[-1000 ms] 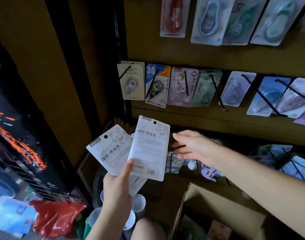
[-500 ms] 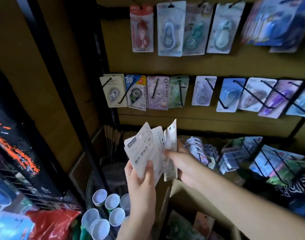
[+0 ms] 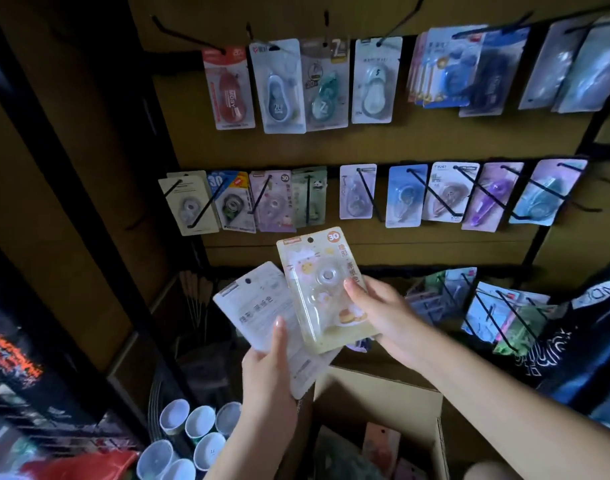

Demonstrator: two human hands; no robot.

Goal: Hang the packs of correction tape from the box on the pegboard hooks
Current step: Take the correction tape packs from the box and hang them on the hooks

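My left hand [image 3: 267,372] grips a small stack of correction tape packs [image 3: 253,303], their white printed backs facing me. My right hand [image 3: 383,317] holds one yellow correction tape pack [image 3: 322,289] front side up, overlapping the stack, its hang hole at the top. Both hands are below the pegboard [image 3: 418,143], where rows of packs hang on black hooks. An empty black hook [image 3: 179,34] juts out at the top left. The open cardboard box [image 3: 376,400] stands below my hands with more packs inside.
A black upright post [image 3: 89,209] borders the pegboard on the left. Several paper cups [image 3: 192,434] and a red bag [image 3: 82,467] lie at the bottom left. More packs on hooks [image 3: 497,313] fill the lower right row.
My right hand has taken one pack from the stack and turned it front side up. My view has tilted up, showing more of the pegboard.
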